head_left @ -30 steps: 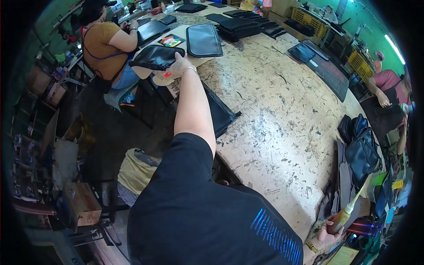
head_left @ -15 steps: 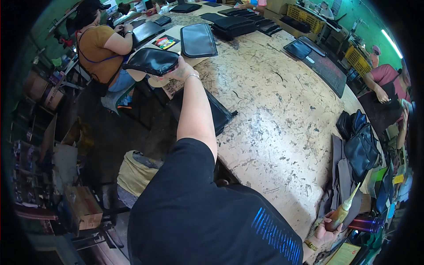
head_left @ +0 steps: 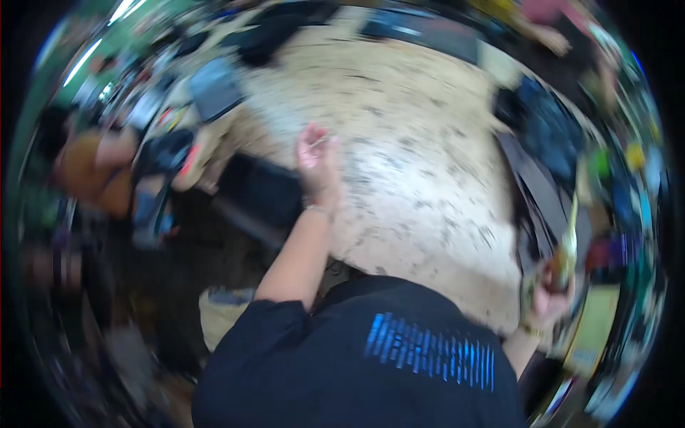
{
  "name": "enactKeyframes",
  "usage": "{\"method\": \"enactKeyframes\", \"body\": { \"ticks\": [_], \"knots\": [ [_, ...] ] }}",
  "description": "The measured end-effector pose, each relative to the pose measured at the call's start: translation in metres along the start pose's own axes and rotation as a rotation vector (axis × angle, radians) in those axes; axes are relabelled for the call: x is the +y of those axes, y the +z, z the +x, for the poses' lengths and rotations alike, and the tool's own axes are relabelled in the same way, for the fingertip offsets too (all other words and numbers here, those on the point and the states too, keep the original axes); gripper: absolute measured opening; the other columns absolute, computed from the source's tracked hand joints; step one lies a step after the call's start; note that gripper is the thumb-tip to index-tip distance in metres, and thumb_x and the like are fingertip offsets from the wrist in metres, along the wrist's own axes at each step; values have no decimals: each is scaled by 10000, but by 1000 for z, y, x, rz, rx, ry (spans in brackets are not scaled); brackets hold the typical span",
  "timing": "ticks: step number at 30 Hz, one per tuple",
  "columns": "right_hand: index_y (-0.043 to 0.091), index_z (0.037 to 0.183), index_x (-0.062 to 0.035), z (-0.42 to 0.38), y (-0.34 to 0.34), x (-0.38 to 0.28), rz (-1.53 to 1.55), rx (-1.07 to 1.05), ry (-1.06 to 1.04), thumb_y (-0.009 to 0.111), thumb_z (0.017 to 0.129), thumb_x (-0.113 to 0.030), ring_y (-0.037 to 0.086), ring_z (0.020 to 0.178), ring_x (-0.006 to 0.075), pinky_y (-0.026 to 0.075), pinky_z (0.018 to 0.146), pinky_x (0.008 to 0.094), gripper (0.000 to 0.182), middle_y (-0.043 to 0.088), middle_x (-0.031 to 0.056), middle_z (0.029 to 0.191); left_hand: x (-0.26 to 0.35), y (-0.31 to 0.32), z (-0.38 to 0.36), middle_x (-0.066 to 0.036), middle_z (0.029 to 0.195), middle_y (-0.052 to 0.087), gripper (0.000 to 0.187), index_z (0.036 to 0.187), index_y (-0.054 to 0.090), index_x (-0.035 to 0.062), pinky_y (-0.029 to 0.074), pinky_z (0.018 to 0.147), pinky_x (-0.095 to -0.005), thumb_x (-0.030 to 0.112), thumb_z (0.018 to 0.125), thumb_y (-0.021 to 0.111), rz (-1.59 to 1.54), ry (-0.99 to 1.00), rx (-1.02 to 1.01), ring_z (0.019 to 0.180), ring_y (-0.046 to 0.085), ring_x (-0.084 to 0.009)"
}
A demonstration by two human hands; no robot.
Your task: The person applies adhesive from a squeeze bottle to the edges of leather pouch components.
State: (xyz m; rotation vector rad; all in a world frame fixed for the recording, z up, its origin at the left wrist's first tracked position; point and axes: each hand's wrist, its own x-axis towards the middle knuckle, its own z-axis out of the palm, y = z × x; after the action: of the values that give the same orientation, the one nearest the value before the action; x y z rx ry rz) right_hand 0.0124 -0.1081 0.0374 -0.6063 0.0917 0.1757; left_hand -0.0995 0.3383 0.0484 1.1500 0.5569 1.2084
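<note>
My left hand (head_left: 317,153) hovers over the worktable (head_left: 421,157), palm turned up and fingers loosely curled apart, with nothing visible in it. Left of it, a flat black case (head_left: 260,187) lies at the table's near edge. The black pouch (head_left: 168,151) is farther left, close to a seated person. At the right side, my right hand (head_left: 549,303) is wrapped around a squeeze bottle (head_left: 566,262) with a long pointed nozzle aimed upward; its contents look amber. Motion blurs much of the view.
Grey strips (head_left: 531,189) and dark bags (head_left: 546,128) are piled at the table's right edge. A grey-blue panel (head_left: 216,89) lies at the far left. A person in orange-brown (head_left: 93,171) sits left; another person's hand (head_left: 553,41) shows at upper right.
My left hand has let go of the black pouch and come back toward me and to the right. The view has turned rightward. My right hand still holds the bottle, now more upright.
</note>
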Motion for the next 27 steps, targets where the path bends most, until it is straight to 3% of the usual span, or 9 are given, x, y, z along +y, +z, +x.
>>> {"method": "enactKeyframes", "body": {
  "ticks": [5,7,9,11,13,15,19,23,27],
  "knots": [
    [426,1129,-34,-45,4,-37,123,-177,-274,503,769,-297,451,980,309,423,581,274,453,466,148,1107,-23,35,-42,-56,832,547,217,996,507,-3,448,686,-234,-6,779,513,56,-77,-615,736,525,-119],
    [431,1120,-34,-75,0,-52,86,-130,-315,508,768,-302,482,935,275,425,582,277,449,489,135,1075,-25,53,-58,-69,838,559,198,985,515,-11,448,685,-231,6,787,507,89,-175,-824,737,532,-123],
    [447,1096,-36,-101,-23,-67,-237,101,-474,521,759,-283,531,850,214,463,600,302,424,530,111,1012,-25,74,-71,-82,844,570,183,973,523,-18,448,683,-228,18,795,501,155,-246,-977,739,539,-127],
    [468,1064,-39,-121,-10,-63,-439,330,-686,525,754,-259,539,840,210,472,625,322,385,545,100,988,-24,100,-91,-97,858,580,173,958,533,-29,448,686,-229,49,807,502,239,-238,-1298,767,546,-125],
    [474,1054,-40,-149,-29,-69,-248,282,-624,524,751,-249,541,836,206,465,623,314,371,548,94,983,-34,126,-114,-88,865,586,160,931,552,-19,444,698,-246,71,806,508,330,-36,-1484,786,553,-134],
    [481,1043,-41,-172,-45,-70,-60,212,-555,523,749,-240,542,832,203,458,621,305,357,551,88,977,-31,160,-139,-92,874,589,140,901,570,9,438,710,-262,74,783,533,311,325,-1584,796,561,-162],
    [470,1073,-47,-201,-57,-58,-92,470,-721,514,754,-243,541,833,197,421,568,267,377,542,82,1012,-52,235,-184,-124,897,575,144,852,575,23,441,716,-288,69,716,581,57,715,-1600,827,551,-255],
    [447,1088,-57,-231,-65,-53,-123,506,-753,514,763,-240,549,871,229,462,539,255,379,522,90,1048,-70,290,-189,-124,881,575,144,830,574,22,440,725,-313,90,703,583,85,727,-1535,850,543,-269],
    [443,1091,-64,-252,-70,-54,-163,603,-783,518,765,-236,553,854,224,461,531,257,376,524,86,1034,-131,346,-130,-165,882,572,266,863,582,13,417,787,-331,163,649,633,373,706,-1070,887,536,-287]
  ]
}}
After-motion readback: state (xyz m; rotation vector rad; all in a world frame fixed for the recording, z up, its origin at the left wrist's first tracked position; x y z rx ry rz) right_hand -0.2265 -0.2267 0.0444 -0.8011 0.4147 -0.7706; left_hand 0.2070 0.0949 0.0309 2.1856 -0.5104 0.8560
